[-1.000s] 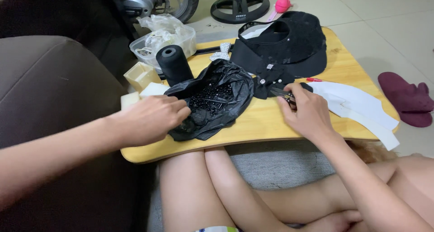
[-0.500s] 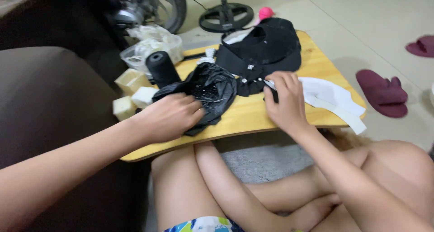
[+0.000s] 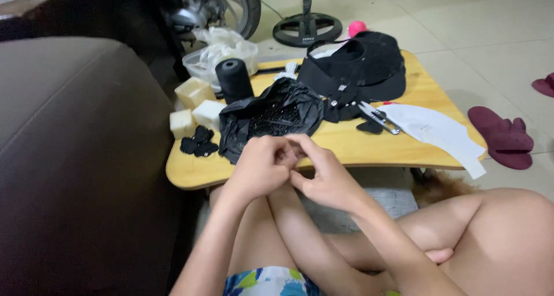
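Left hand and right hand pressed together just before the near edge of the wooden desk, fingertips pinched in a tight grip on something too small to make out. Just beyond, black plastic bag lying open; snips beside black cap.

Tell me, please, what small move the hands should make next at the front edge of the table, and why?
Probably the left hand and right hand should stay together and finish working the small thing pinched between their fingertips; what it is cannot be told. They meet just in front of the open black bag of tiny dark pieces, while the snips lie untouched on the wooden table.
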